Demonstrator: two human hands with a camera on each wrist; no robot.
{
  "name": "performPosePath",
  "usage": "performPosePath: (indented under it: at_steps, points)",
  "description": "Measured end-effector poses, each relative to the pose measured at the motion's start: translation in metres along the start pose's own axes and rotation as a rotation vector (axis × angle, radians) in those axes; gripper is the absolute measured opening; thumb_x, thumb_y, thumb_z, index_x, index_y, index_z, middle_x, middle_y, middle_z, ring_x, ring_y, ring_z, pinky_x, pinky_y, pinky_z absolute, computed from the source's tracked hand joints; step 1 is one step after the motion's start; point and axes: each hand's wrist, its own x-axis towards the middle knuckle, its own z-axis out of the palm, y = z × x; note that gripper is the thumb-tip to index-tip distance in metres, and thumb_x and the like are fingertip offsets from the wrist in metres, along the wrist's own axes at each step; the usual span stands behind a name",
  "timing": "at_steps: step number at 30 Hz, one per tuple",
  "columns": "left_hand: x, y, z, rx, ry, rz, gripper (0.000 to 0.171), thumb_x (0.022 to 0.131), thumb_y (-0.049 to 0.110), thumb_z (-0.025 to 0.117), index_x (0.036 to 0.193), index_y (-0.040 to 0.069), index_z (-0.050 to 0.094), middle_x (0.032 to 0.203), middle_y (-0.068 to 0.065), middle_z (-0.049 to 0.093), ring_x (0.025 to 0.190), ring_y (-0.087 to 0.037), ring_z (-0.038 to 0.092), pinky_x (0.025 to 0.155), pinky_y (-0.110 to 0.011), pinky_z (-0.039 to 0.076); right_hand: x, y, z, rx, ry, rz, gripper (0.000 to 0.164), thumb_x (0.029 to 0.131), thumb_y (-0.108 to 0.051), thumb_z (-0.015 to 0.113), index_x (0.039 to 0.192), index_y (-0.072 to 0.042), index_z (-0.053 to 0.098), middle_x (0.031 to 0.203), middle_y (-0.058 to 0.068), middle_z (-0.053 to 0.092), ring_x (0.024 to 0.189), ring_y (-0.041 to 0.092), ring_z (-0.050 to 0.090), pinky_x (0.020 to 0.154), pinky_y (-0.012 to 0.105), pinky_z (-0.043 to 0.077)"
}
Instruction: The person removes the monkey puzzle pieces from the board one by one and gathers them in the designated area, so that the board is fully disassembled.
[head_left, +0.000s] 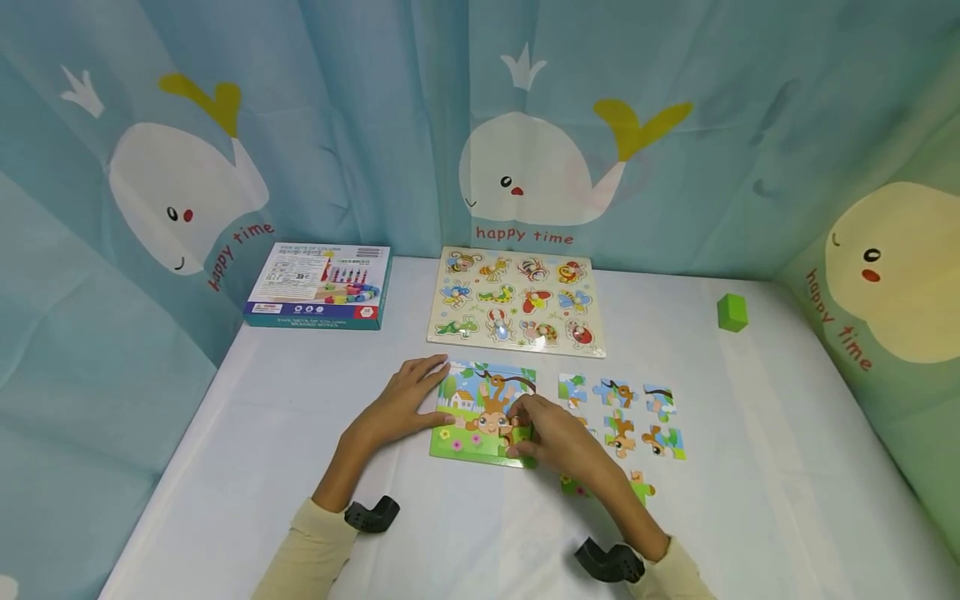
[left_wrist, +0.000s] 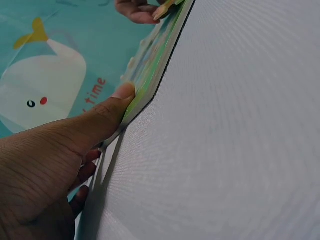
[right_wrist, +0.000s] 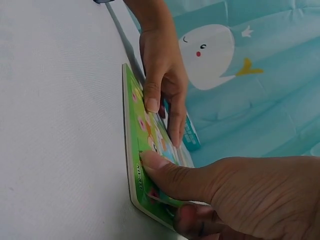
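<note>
A monkey picture puzzle board (head_left: 467, 452) lies flat in the middle of the table in the head view. My left hand (head_left: 405, 404) rests at its left side, fingers stretched toward the top left corner and thumb on the edge. The left thumb (left_wrist: 125, 91) presses the board's rim in the left wrist view. My right hand (head_left: 558, 437) pinches a puzzle piece (left_wrist: 164, 10) at the lower right of the picture, between thumb and fingers. That piece is tilted over the board in the left wrist view. The fingers partly cover it.
Several loose puzzle pieces (head_left: 621, 437) lie right of the board, some behind the right forearm. Behind it lies a wooden insect peg board (head_left: 516, 302). A boxed toy (head_left: 318, 286) is at the back left, a green block (head_left: 732, 312) at the back right.
</note>
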Motion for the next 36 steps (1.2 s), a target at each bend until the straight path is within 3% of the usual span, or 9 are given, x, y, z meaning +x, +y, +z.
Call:
performPosePath:
  at_steps: [10, 16, 23, 28, 36]
  points:
    - [-0.001, -0.001, 0.001, 0.017, -0.010, -0.014, 0.087, 0.085, 0.052, 0.070, 0.152, 0.009, 0.035, 0.161, -0.005, 0.025, 0.146, -0.031, 0.024, 0.116, -0.052, 0.029, -0.001, 0.003, -0.001, 0.114, -0.039, -0.095, 0.023, 0.093, -0.007, 0.064, 0.114, -0.011, 0.054, 0.098, 0.002, 0.069, 0.091, 0.018, 0.068, 0.072, 0.028, 0.054]
    - [-0.003, -0.002, 0.002, 0.017, -0.005, -0.011, 0.086, 0.085, 0.050, 0.071, 0.151, 0.008, 0.036, 0.161, -0.006, 0.026, 0.146, -0.032, 0.024, 0.115, -0.053, 0.029, 0.000, 0.007, -0.002, 0.177, -0.045, -0.155, 0.024, 0.095, 0.003, 0.057, 0.117, -0.007, 0.056, 0.106, 0.009, 0.069, 0.099, 0.026, 0.069, 0.076, 0.029, 0.055]
    - [-0.003, -0.002, 0.002, 0.000, -0.002, -0.009, 0.086, 0.085, 0.049, 0.071, 0.151, 0.008, 0.036, 0.161, -0.006, 0.025, 0.145, -0.032, 0.023, 0.115, -0.054, 0.029, -0.002, 0.008, -0.005, 0.204, -0.021, -0.088, 0.023, 0.093, -0.005, 0.064, 0.115, -0.004, 0.059, 0.083, 0.003, 0.066, 0.070, 0.007, 0.056, 0.061, 0.022, 0.048]
    - [-0.003, -0.002, 0.003, -0.003, 0.001, 0.006, 0.085, 0.085, 0.048, 0.071, 0.151, 0.007, 0.037, 0.161, -0.007, 0.026, 0.145, -0.032, 0.024, 0.115, -0.054, 0.029, -0.007, 0.009, -0.009, 0.245, 0.028, -0.039, 0.013, 0.092, -0.011, 0.066, 0.105, -0.008, 0.065, 0.085, 0.000, 0.067, 0.078, 0.008, 0.060, 0.066, 0.023, 0.050]
    - [-0.002, 0.001, 0.003, 0.003, -0.003, -0.005, 0.086, 0.085, 0.050, 0.070, 0.151, 0.008, 0.036, 0.162, -0.006, 0.024, 0.146, -0.032, 0.023, 0.115, -0.054, 0.029, -0.019, 0.012, -0.029, 0.342, 0.126, -0.010, 0.019, 0.093, -0.011, 0.064, 0.112, -0.008, 0.067, 0.085, 0.003, 0.069, 0.080, 0.016, 0.068, 0.066, 0.026, 0.051]
